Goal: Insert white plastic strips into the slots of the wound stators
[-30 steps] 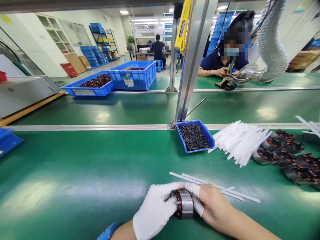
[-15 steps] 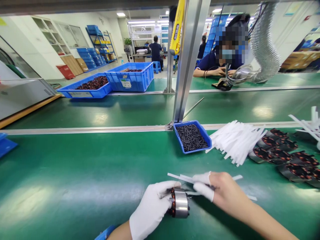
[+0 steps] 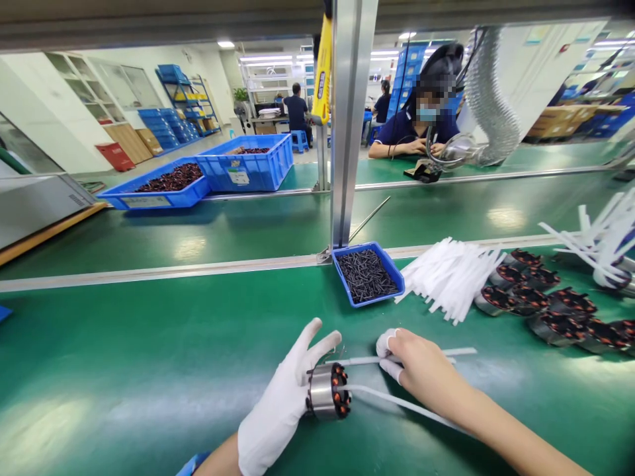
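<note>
My left hand (image 3: 278, 403), in a white glove, holds a motor stator (image 3: 321, 393), a short steel ring with copper windings and black end pieces. Two of its fingers stretch upward past the stator; those against the far side are partly hidden. A long white sleeve (image 3: 397, 399) runs from the stator's winding face to the lower right, passing under my right forearm. Thin wires show near the left fingertips. My right hand (image 3: 417, 360), with white covers on its fingertips, pinches thin white tubes (image 3: 358, 361) lying level just above the stator.
A blue tray (image 3: 370, 274) of short black tubes stands ahead, beside a pile of white strips (image 3: 451, 274). Several stators (image 3: 560, 314) sit at right. A metal post (image 3: 347, 132) rises behind the tray. Blue bins (image 3: 248, 162) and a co-worker (image 3: 421, 125) are across the bench.
The stator has turned, so its winding face now points right. My left fingers have spread upward. The right hand has closed round the tubes, and the view has shifted right.
</note>
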`<move>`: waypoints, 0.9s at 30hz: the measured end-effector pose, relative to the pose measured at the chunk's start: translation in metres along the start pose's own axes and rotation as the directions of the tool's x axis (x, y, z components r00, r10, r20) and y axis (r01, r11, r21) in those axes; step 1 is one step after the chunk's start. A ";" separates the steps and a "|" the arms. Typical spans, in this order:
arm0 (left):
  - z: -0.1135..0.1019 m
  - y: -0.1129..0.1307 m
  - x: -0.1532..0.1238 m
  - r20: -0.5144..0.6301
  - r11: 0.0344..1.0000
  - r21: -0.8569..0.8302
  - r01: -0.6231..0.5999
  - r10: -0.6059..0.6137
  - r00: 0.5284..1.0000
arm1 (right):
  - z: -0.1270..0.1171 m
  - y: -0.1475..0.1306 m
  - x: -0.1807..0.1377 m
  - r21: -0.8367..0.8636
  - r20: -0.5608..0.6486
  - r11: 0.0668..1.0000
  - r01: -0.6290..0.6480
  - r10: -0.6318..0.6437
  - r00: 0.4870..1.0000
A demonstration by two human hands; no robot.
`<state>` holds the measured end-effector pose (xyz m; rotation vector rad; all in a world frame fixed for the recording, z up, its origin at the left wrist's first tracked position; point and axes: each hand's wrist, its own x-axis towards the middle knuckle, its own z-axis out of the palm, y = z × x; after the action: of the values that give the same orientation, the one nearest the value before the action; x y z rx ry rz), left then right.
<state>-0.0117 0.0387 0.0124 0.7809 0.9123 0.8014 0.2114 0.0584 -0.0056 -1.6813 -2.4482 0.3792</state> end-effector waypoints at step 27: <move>0.006 0.001 0.004 0.176 0.981 -0.168 0.095 -0.065 0.982 | -0.010 -0.006 -0.001 0.559 -0.209 0.805 0.198 -0.095 0.973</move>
<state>-0.0047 0.0409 0.0139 0.6433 0.7054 0.7221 0.2087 0.0564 0.0058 -1.1972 -2.0268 0.8217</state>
